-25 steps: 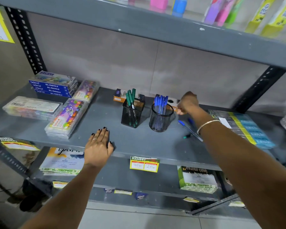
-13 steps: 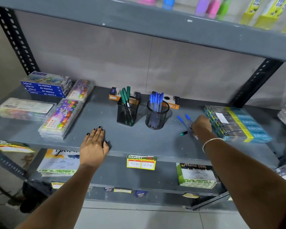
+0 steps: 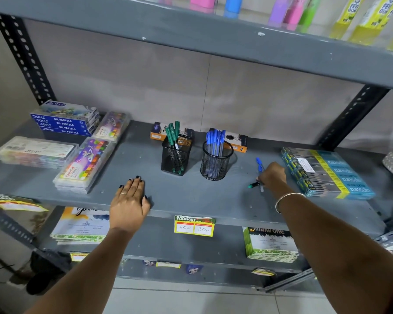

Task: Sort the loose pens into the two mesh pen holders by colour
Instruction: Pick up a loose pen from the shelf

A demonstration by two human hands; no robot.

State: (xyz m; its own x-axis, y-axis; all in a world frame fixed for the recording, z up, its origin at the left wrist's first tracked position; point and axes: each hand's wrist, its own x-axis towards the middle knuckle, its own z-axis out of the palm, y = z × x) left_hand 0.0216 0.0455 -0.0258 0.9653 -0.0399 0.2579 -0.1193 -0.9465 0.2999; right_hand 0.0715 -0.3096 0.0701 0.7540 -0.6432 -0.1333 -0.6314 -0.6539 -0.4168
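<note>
A square black mesh holder (image 3: pixel 176 156) with green pens stands mid-shelf. Right of it is a round black mesh holder (image 3: pixel 216 162) full of blue pens. Further right, a loose blue pen (image 3: pixel 259 164) and a loose green pen (image 3: pixel 251 185) lie on the grey shelf (image 3: pixel 191 196). My right hand (image 3: pixel 273 176) lies over them, fingers curled down onto both pens, hiding their far ends. My left hand (image 3: pixel 129 200) rests flat on the shelf's front edge, holding nothing.
Oil pastel boxes (image 3: pixel 65 120) and clear crayon cases (image 3: pixel 86 164) fill the shelf's left side. A teal pencil pack (image 3: pixel 327 173) lies just right of my right hand. Two small boxes (image 3: pixel 236 140) stand behind the holders. Another shelf hangs close overhead.
My right hand came back from the round holder down to the loose pens and closed its fingers over them. One blue pen that showed before is now covered. My left hand stayed put.
</note>
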